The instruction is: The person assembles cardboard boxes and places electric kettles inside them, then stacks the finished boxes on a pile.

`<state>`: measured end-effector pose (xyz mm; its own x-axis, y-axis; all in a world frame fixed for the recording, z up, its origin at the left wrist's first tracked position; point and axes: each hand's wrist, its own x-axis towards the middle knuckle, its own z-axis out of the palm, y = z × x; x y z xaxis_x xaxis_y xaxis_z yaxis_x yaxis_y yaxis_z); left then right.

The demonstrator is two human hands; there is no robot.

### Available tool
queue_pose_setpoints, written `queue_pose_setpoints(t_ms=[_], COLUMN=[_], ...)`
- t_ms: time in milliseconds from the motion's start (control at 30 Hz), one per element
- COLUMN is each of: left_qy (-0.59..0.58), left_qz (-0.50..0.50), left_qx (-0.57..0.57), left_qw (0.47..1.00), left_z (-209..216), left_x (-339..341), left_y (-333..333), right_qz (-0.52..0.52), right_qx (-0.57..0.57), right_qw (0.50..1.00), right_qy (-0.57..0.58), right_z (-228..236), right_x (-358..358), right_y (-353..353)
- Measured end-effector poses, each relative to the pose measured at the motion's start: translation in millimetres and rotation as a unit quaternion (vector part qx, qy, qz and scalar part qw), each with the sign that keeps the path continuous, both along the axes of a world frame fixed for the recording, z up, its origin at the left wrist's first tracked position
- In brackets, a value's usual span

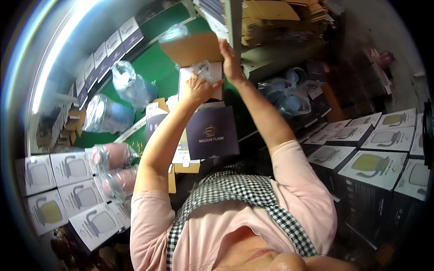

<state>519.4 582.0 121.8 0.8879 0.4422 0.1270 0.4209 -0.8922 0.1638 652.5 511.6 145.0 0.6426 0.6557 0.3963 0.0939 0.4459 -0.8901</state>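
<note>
An opened carton (218, 92) with pale inner walls stands on the green bench, its brown lid flap (192, 49) raised at the back. Clear plastic wrap (202, 69) bulges from its mouth; what lies beneath it is hidden. My left hand (199, 88) is in the carton's opening, fingers bent onto the wrap. Along the right side of the carton and flap, my right hand (231, 65) lies with fingers stretched upward and thumb spread apart. Nearer to me sits a dark purple flask box (212, 133), touched by neither hand.
Blue flasks in clear bags (110, 115) stand left, with pink bagged flasks (113, 156) closer in. White-topped boxes (81, 198) are stacked at the left, and more boxes (373, 162) at the right. A post (235, 27) rises beside my right hand. More bagged blue flasks (289, 97) lie right.
</note>
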Motion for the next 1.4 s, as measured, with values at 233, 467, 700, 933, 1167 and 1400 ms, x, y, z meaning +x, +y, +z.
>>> queue_pose_setpoints(t_ms=[233, 467, 700, 933, 1167, 1400], left_qy=[-0.171, -0.284, -0.287, -0.281, -0.284, -0.298], left_qz=[-0.092, -0.057, -0.059, -0.015, 0.002, 0.062], left_qx=[-0.633, -0.557, -0.036, -0.235, -0.247, -0.453], left_qw=[0.749, 0.778, 0.955, 0.93, 0.927, 0.838], left_z=[33, 21, 2, -41, -29, -15], left_x=[-92, -100, -104, -113, -96, -89], left_y=[21, 24, 33, 30, 8, 19], right_qz=[0.026, 0.113, -0.076, -0.034, 0.003, 0.036], right_qx=[-0.148, -0.331, -0.243, -0.254, -0.347, -0.411], right_qw=[0.927, 0.87, 0.786, 0.766, 0.711, 0.571], right_qy=[-0.344, -0.348, -0.563, -0.589, -0.612, -0.71], right_z=[-23, -13, -42, -36, -29, -20], right_x=[5, -11, -30, -33, -8, -21], right_y=[-77, -77, -75, -78, -79, -75])
